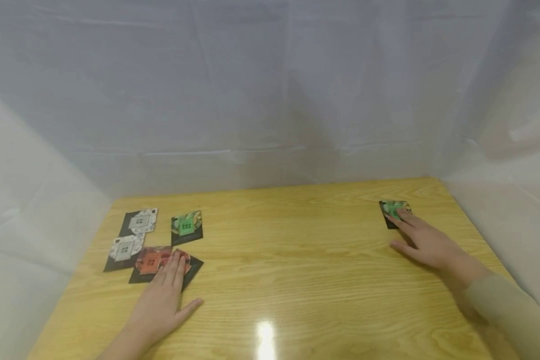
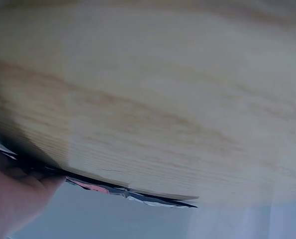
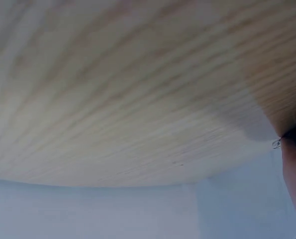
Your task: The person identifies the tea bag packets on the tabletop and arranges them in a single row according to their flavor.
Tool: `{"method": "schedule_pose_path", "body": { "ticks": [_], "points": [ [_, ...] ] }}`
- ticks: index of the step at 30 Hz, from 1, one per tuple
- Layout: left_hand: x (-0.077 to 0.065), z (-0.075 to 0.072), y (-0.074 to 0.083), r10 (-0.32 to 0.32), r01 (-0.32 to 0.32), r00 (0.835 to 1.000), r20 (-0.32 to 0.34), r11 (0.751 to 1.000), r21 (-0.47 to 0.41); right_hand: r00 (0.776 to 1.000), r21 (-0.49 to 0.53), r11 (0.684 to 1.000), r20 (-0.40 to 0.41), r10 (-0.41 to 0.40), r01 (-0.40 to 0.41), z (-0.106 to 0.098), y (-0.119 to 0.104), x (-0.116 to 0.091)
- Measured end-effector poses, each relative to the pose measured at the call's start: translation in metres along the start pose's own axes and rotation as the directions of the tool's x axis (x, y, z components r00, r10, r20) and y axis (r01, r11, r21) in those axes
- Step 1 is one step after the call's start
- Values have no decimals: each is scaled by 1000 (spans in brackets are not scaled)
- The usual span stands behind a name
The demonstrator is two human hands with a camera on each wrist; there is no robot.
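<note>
My left hand (image 1: 162, 300) lies with straight fingers on a red-and-black flat packet (image 1: 194, 267), near the table's left side. Overlapping it on the left is another red-and-black packet (image 1: 146, 265). Low in the left wrist view, the left hand (image 2: 16, 201) touches the packets, seen edge-on (image 2: 98, 188). Across the table, the fingers of my right hand (image 1: 427, 245) rest on a green-and-black packet (image 1: 389, 210) and cover part of it. Only a sliver of the right hand (image 3: 294, 174) and a dark edge show in the right wrist view.
Two white-and-black packets (image 1: 140, 220) lie at the far left, one nearer me than the other. A green-and-black packet (image 1: 186, 227) sits just beyond the red ones. Pale sheeting (image 1: 270, 100) surrounds the wooden table (image 1: 297, 260) at the back and both sides.
</note>
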State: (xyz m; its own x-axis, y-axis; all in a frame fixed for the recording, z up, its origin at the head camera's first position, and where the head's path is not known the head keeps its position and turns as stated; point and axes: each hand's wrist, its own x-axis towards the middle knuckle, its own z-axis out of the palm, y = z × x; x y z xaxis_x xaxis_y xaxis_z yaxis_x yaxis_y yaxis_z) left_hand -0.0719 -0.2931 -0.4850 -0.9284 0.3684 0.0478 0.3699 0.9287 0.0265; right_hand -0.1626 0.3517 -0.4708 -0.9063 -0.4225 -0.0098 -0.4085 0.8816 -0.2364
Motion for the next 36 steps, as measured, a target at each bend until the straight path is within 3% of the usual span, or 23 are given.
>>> {"method": "schedule_pose_path", "body": {
  "ticks": [14,24,29,36],
  "points": [
    [0,-3,2,1,-1,1000,3,1000,2,996,-21,997,-58,-71,70,4,14,-6],
    [0,-4,2,5,-5,1000,-4,1000,4,997,-2,999,-56,-55,55,-1,11,-8],
    [0,-5,2,6,-6,1000,-4,1000,9,995,13,998,-85,-60,61,-8,9,-3],
    [0,-5,3,3,-3,1000,0,1000,19,987,-53,995,-126,-96,90,-22,2,15]
  ]
}}
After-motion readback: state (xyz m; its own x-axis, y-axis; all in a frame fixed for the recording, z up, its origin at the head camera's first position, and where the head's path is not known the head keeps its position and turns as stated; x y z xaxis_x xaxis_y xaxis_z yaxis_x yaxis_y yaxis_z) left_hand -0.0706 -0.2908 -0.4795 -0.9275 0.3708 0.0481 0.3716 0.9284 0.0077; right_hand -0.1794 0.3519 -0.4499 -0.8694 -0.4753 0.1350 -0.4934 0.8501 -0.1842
